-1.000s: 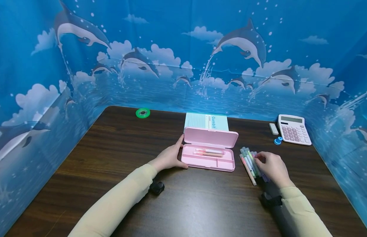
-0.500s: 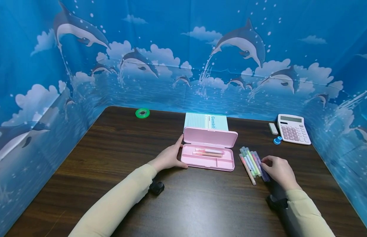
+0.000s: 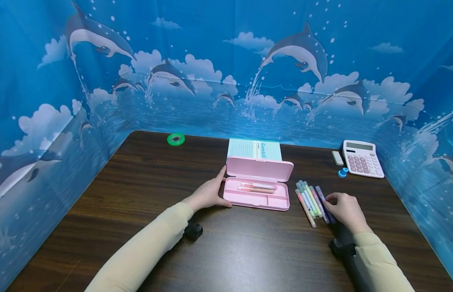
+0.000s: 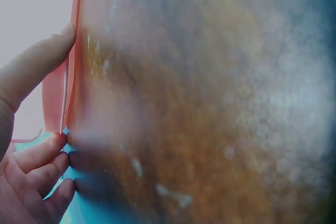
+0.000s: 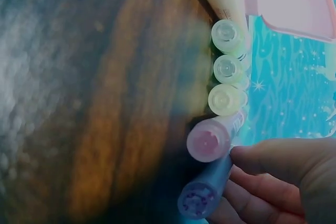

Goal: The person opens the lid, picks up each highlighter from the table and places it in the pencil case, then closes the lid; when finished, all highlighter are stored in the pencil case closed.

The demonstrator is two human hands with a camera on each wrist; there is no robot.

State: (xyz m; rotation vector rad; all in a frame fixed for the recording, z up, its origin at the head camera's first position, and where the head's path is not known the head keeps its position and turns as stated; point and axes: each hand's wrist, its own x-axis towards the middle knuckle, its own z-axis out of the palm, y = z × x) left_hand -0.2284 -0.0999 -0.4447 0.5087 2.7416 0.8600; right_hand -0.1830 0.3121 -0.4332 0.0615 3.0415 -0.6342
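My left hand (image 3: 207, 192) holds the left end of an open pink pencil case (image 3: 255, 201), thumb at its front corner and index finger up by the raised lid (image 3: 260, 169). Inside the case lie a few pens (image 3: 258, 187). In the left wrist view the thumb (image 4: 44, 56) presses the case's edge. Right of the case, several pastel markers (image 3: 307, 200) lie side by side on the table. My right hand (image 3: 345, 211) pinches the dark purple marker (image 5: 202, 195) at the row's right end, beside a pink-capped marker (image 5: 210, 139).
A light blue notebook (image 3: 254, 148) lies behind the case. Back right are a calculator (image 3: 363, 159), a white eraser (image 3: 337, 158) and a small blue object (image 3: 342, 173). A green ring-shaped roll (image 3: 176, 139) sits back left. Dolphin-print cloth (image 3: 197, 101) borders the table.
My right hand has shifted to the right and slightly toward me. The purple marker now stands apart from the others at its far end. My left hand and the case have stayed put.
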